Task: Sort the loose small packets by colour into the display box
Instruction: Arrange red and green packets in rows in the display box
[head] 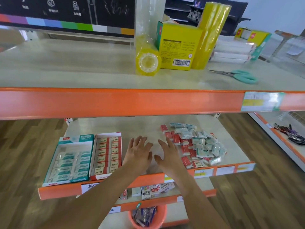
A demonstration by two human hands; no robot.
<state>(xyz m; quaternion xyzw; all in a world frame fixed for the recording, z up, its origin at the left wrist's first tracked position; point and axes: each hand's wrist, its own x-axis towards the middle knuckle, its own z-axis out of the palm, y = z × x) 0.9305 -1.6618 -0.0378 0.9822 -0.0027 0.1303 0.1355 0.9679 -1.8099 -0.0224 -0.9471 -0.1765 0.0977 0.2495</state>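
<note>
Both hands empty: left hand (138, 152) and right hand (168, 154) spread flat over the shelf (142, 128). Packet pile (194, 143) sits right, teal box (69, 158) and red box (107, 156) left. Risk: pile sits near the front lip, so a sweep could knock packets off; mixed reds and teals invite mis-sorting.

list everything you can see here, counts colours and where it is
loose packets: a heap, too many to count, red and teal-white, middle shelf, right
teal display box: one, teal and white, middle shelf, far left, holding teal packets
red display box: one, red and white, just right of the teal one, filled with rows of packets
tape rolls: clear-yellow stacks, top shelf, one lying down, one upright
yellow box: one, top shelf, between the tape stacks
scissors: one pair, teal handles, top shelf, right
bucket: one, orange, at the bottom, holding small items
left hand: open, over the middle shelf
right hand: open, beside the heap
</note>
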